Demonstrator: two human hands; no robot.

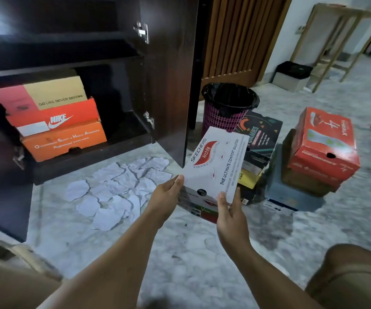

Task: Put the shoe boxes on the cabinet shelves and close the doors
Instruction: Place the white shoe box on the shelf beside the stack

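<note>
A: We face the cabinet [157, 63] at ten o'clock, its right door [169, 81] swung open edge-on toward us. Bare shelf room lies right of the three stacked boxes [57, 121] on the bottom shelf [131, 128].

B: The marble floor [191, 253] before us is open, apart from the torn paper scraps [117, 188] by the cabinet's foot. At one o'clock stands the pink bin [226, 110], near the door's edge.

A: At two o'clock we see two piles of boxes, the red box [324, 146] topping the farther pile.

B: We hold the white Skechers box [215, 166] tilted above the floor, our left hand [166, 195] clasping its near left corner, our right hand [229, 212] gripping its near edge.
</note>
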